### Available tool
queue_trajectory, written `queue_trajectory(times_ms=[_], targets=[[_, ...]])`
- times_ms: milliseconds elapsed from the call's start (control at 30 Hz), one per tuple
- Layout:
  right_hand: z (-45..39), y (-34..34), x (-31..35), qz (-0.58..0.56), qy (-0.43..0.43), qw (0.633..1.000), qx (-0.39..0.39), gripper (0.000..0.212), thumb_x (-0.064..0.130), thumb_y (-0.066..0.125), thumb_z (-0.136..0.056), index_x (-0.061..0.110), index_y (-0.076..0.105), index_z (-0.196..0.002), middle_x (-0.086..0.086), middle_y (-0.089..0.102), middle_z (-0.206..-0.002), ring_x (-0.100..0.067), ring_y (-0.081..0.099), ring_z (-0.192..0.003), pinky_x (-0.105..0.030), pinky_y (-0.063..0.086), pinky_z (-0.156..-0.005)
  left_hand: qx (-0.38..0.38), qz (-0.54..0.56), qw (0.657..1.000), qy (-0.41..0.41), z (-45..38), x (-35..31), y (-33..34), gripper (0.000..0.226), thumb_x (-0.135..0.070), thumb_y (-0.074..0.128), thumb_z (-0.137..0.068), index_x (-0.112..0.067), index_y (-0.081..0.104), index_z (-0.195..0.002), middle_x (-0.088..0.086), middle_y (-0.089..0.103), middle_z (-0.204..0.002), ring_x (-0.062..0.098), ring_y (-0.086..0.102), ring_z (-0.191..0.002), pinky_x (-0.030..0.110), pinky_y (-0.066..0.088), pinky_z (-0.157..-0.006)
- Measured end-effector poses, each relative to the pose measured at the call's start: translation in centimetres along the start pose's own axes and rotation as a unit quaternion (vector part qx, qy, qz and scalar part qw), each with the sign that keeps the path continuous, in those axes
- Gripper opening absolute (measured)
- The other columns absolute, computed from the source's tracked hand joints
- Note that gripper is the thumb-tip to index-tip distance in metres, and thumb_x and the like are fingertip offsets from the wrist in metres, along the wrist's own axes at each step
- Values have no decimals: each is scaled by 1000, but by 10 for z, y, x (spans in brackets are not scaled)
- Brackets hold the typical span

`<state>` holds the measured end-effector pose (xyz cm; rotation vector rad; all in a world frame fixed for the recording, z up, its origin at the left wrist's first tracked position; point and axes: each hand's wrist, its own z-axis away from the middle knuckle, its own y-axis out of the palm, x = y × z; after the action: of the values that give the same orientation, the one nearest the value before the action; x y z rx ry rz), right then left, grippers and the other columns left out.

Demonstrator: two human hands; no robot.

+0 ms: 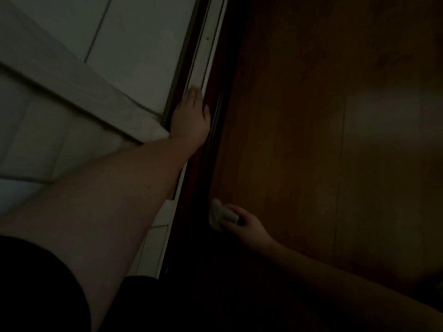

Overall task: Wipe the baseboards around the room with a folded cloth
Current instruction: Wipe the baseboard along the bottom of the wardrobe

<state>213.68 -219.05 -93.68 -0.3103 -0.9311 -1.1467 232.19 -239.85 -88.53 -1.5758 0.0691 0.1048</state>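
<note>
Bare forearms, black sleeve (pixel 36 283)

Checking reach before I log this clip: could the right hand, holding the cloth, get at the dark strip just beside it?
Probably yes. The right hand holds the cloth right at the dark strip, nothing between them. Whether they touch is too dim to tell. The left hand rests farther along.

Pale bunched cloth (pixel 221 214) against dark baseboard (pixel 203 188).

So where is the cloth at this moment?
In the head view, the cloth is bunched in the right hand, low and right of centre, pressed against the dark baseboard beside the wooden floor.
</note>
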Motion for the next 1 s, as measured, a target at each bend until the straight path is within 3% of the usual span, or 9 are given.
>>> queue_trajectory(times_ms=[133, 200, 267, 367, 433, 633, 767, 900, 1000], targets=[[-9, -58, 44, -76, -41, 993, -79, 42, 10, 65, -92, 19, 53, -131, -1, 61, -122, -15, 62, -109, -28, 54, -92, -3, -12, 1000, 6, -4, -2, -5, 48, -20, 32, -106, 2, 33, -149, 19, 33, -156, 28, 31, -144, 36, 25, -117], [-13, -86, 61, -109, -37, 990, -79, 47, 15, 68, -88, 26, 53, -131, -1, 59, -129, -21, 62, -114, -42, 54, -96, -30, -15, 999, 12, -13, -3, -11, 38, -14, 35, -102, 5, 56, -127, 26, 57, -131, 37, 54, -123, 39, 42, -93], [-20, -109, 72, -103, -41, 989, -98, 53, 20, 72, -85, 31, 53, -132, 3, 58, -130, -19, 61, -114, -44, 55, -94, -56, -8, 998, 5, -31, -4, -20, 33, -13, 36, -98, 3, 63, -108, 24, 63, -110, 38, 60, -104, 38, 40, -76], [-35, -133, 81, -56, -72, 985, -144, 48, 23, 73, -85, 44, 54, -124, 13, 55, -128, -11, 60, -110, -31, 59, -79, -16, 2, 1000, -19, -61, -2, -20, 52, -24, 31, -104, -5, 28, -152, 16, 25, -160, 31, 25, -146, 41, 23, -117], [-47, -146, 88, -18, -95, 981, -166, 48, 24, 69, -88, 45, 51, -128, 19, 54, -124, -7, 58, -110, -26, 57, -76, 17, -5, 1000, -21, -70, 2, -10, 58, -32, 23, -106, -13, 6, -158, 8, 2, -165, 24, 6, -151, 39, 7, -123], [-111, -159, 146, 85, -166, 962, -201, 54, 24, 63, -95, 33, 44, -144, 7, 45, -146, -13, 49, -128, -37, 49, -102, 8, 28, 999, -15, -75, 8, 3, 54, -32, 19, -107, -16, 8, -158, 3, 5, -166, 18, 4, -152, 36, 6, -123], [-174, -156, 208, 130, -220, 938, -235, 55, 23, 60, -97, 29, 40, -148, 2, 42, -149, -6, 46, -124, -11, 47, -91, 5, 56, 998, -12, -74, 6, 0, 54, -30, 24, -107, -15, 11, -158, 4, 8, -165, 20, 6, -151, 38, 10, -123], [-233, -148, 259, 230, -248, 911, -237, 57, 18, 51, -101, 21, 29, -153, -6, 26, -158, -18, 33, -139, -18, 26, -106, 3, 55, 998, -13, -76, 7, 0, 54, -30, 26, -107, -15, 13, -158, 4, 9, -165, 20, 7, -151, 37, 11, -122], [-256, -144, 279, 294, -245, 898, -219, 56, 17, 51, -101, 18, 31, -153, -10, 25, -158, -24, 31, -143, -19, 23, -110, 2, 60, 998, -15, -76, 3, 1, 55, -30, 27, -107, -15, 12, -158, 4, 8, -165, 20, 6, -151, 36, 10, -122]])
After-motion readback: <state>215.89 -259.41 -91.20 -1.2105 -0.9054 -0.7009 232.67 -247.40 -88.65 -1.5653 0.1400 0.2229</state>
